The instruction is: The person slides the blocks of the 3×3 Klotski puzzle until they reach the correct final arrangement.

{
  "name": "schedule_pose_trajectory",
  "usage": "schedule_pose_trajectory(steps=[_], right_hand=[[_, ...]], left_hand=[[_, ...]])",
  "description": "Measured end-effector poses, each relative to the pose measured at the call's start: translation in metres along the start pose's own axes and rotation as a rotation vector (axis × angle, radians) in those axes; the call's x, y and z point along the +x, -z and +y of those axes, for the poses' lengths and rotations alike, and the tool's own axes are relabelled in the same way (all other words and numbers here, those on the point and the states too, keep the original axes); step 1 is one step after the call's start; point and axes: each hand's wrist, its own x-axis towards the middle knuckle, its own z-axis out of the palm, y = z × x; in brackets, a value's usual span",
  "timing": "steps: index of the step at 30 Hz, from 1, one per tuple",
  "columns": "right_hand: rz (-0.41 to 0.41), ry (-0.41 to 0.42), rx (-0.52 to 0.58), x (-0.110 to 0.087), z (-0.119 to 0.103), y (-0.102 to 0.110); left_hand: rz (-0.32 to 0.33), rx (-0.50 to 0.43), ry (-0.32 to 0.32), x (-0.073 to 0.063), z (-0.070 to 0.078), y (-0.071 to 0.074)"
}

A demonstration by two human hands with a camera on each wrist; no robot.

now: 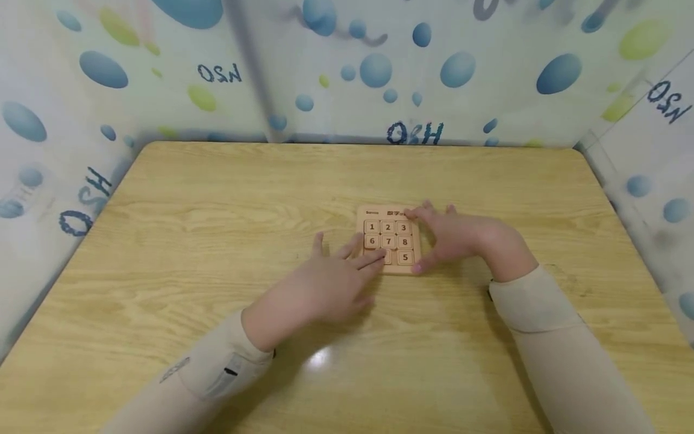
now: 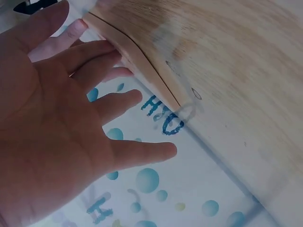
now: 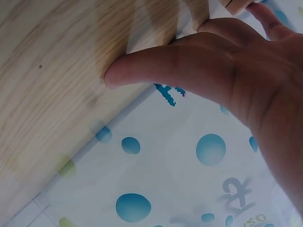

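Note:
A wooden number sliding puzzle [image 1: 374, 213] lies flat on the table, its square tiles in a shallow frame. Tiles 1, 2, 3 make the top row and 6, 7, 8 the middle one; tile 5 [image 1: 405, 257] sits at bottom right. My left hand [image 1: 331, 289] reaches over the lower left with extended fingers, fingertips on the bottom row, hiding part of it. With thumb at the lower right corner and a finger at the top edge, my right hand [image 1: 458, 235] holds the frame's right side. In the left wrist view, the puzzle's edge [image 2: 147, 61] shows beyond spread fingers.
The wood-grain table [image 1: 217, 199] stretches around the puzzle on all sides. Behind it and at both sides stands a pale wall covering [image 1: 347, 108] with blue and green drops. Light glares off the table near my left forearm.

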Motion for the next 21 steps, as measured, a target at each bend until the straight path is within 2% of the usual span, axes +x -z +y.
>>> schedule_pose_trajectory(steps=[9, 14, 21], right_hand=[[-0.006, -0.015, 0.01, -0.001, 0.0, 0.002], [0.0, -0.013, -0.005, -0.002, 0.003, 0.003], [-0.003, -0.003, 0.006, -0.002, 0.001, 0.002]], left_hand=[[0.003, -0.021, 0.043, -0.013, -0.007, 0.005], [0.05, -0.002, 0.011, -0.003, 0.0, 0.014], [0.076, 0.029, 0.036, 0.016, 0.003, 0.015]])
